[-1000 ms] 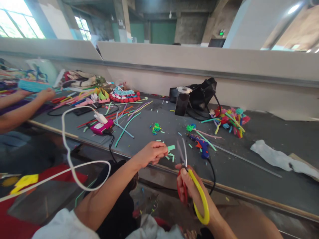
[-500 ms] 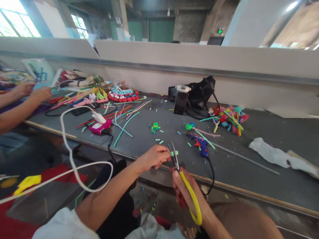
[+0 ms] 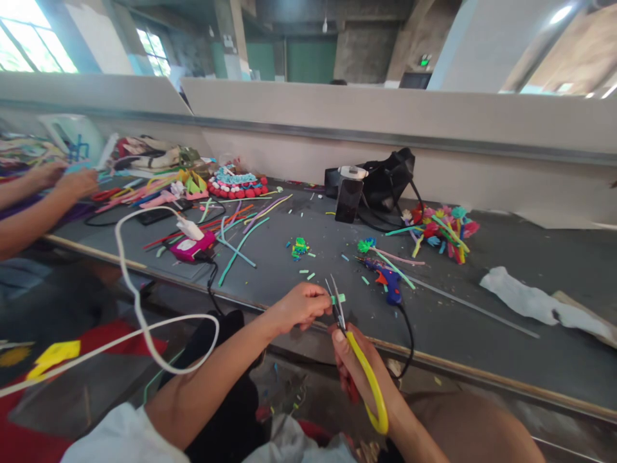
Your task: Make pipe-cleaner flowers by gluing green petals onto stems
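My left hand [image 3: 301,306] is pinched shut on a short green strip [image 3: 339,299] just above the near edge of the grey table [image 3: 482,334]. My right hand [image 3: 359,373] grips scissors [image 3: 357,360] with yellow and red handles. Their blades are nearly together around the green strip. A blue glue gun [image 3: 388,281] with a black cord lies on the table just beyond the blades.
Small green offcuts [image 3: 308,275] lie on the table. A bunch of coloured pipe-cleaner flowers [image 3: 441,231], a black bag [image 3: 388,183], a white cloth [image 3: 535,302] and long coloured stems [image 3: 241,238] are further back. Another person's hands [image 3: 58,183] work at the far left. A white cable [image 3: 139,308] loops at the left.
The scissors moved left and their open blades closed onto the green strip held in my left hand. In the last half second little has shifted.
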Tool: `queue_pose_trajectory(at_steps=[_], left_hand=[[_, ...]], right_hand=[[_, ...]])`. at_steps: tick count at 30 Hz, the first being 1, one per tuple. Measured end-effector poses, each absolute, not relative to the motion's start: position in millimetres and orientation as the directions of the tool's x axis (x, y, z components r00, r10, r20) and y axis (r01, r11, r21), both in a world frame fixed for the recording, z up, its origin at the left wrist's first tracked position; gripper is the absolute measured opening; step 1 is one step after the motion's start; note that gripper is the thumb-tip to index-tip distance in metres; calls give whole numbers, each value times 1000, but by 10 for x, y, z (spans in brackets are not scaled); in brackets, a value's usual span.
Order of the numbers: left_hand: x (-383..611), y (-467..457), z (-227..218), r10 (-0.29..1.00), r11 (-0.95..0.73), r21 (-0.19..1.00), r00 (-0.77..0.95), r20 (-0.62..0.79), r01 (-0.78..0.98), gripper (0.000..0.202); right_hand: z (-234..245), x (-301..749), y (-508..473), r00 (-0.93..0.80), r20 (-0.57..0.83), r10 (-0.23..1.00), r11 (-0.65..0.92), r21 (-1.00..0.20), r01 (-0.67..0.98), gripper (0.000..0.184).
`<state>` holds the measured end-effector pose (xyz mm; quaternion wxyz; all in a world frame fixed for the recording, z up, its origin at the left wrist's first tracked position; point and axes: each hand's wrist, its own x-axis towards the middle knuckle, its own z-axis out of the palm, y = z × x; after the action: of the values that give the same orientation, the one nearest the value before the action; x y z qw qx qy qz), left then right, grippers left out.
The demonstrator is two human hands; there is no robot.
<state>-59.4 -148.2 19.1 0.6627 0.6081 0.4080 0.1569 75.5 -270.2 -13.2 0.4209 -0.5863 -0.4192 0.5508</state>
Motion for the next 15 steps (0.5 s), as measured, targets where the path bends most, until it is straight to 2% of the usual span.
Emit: queue_pose_trajectory(at_steps=[8,15], left_hand=[[-594,-1478,196,705,218,936,618,-347,277,17],[-587,-1469,170,707,224,933,612,-355,282,16]], right_hand=[[-219,777,-2688,2,-261,965,-260,-962,84,51],[-230,773,-2675,7,-237,971,-237,-970,55,50]])
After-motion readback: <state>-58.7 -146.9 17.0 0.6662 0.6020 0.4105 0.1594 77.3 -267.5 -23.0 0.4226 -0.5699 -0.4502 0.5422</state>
